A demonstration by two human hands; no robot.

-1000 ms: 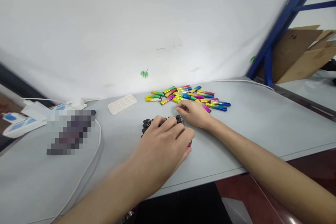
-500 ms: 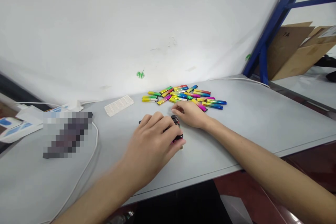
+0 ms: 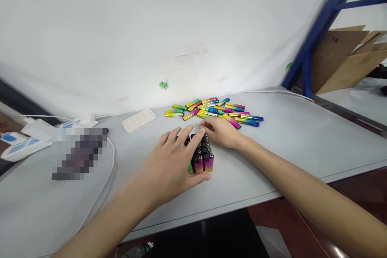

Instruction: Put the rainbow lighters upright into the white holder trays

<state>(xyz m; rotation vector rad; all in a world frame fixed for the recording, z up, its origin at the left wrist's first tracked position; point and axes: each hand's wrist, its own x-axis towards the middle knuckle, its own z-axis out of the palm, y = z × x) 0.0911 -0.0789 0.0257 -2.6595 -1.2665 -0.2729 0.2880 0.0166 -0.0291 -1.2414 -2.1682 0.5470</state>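
Observation:
Several lighters [image 3: 208,164] with black tops and shiny coloured bodies stand upright in a tight block near the middle of the table. My left hand [image 3: 172,153] lies over the block's left side, fingers spread across the tops and thumb stretched along the front. It hides part of the block. My right hand [image 3: 222,131] rests at the block's back right corner with its fingers bent; the fingertips are partly hidden, and I cannot tell whether they hold anything. Just behind it lies a loose pile of rainbow-coloured lighters [image 3: 208,109] on their sides.
A pale, dimpled plastic tray [image 3: 139,121] lies at the back left. Farther left are a blurred-out dark object [image 3: 80,155], a white cable [image 3: 112,161] and a white power strip [image 3: 27,145]. A white wall backs the table; a blue frame [image 3: 307,74] and cardboard boxes [image 3: 338,60] stand right.
My left hand has opened and shifted back from the block, its thumb dropping, so more of the lighters' tops and fronts show. My right hand has stayed nearly in place. The view has shifted slightly.

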